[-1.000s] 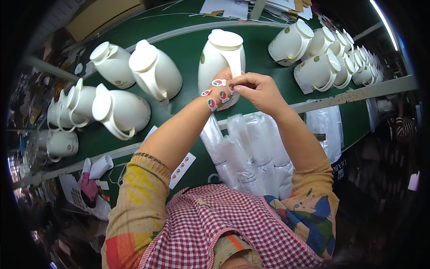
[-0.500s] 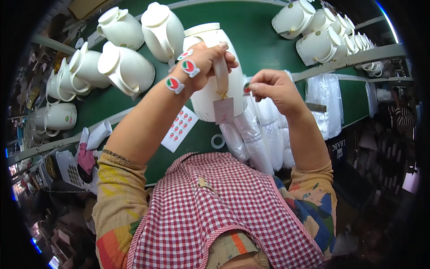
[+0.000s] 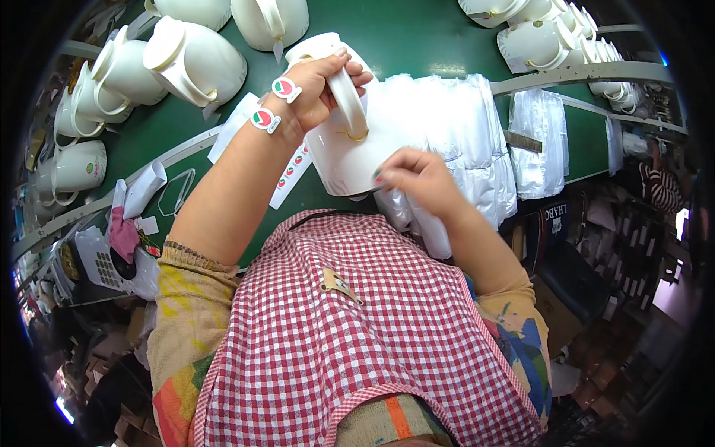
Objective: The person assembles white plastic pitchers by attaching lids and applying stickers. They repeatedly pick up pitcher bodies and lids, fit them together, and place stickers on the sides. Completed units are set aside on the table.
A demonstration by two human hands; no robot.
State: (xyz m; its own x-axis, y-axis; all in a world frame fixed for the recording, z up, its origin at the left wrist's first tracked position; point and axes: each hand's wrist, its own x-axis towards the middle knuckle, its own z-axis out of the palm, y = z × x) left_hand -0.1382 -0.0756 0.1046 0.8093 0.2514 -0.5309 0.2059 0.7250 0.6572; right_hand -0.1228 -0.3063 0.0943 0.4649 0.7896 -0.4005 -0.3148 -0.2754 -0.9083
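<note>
My left hand [image 3: 316,88] is wrapped round the handle [image 3: 350,104] of a white jug [image 3: 331,158], which leans over the green table with its lid end away from me. A thin gold tie loops round the handle's lower end. Close to the jug's base, my right hand [image 3: 421,180] is closed in a pinch on a small red and green sticker [image 3: 378,176], somewhat blurred. Two round stickers, an upper one [image 3: 284,89] and a lower one [image 3: 264,120], cling to my left wrist. Partly behind the jug lies a sticker sheet [image 3: 290,177].
Clear plastic bags [image 3: 462,134] are piled right of the jug, with another bag stack [image 3: 540,141] beyond a metal rail [image 3: 581,76]. More white jugs [image 3: 197,63] stand at the left, and others [image 3: 536,45] at the far right. A calculator-like keypad [image 3: 100,261] sits at the left.
The jug has turned and tipped in my left hand, and its hanging tag is out of sight. My right hand has come down and left to the jug's base. One fewer wrist sticker shows.
</note>
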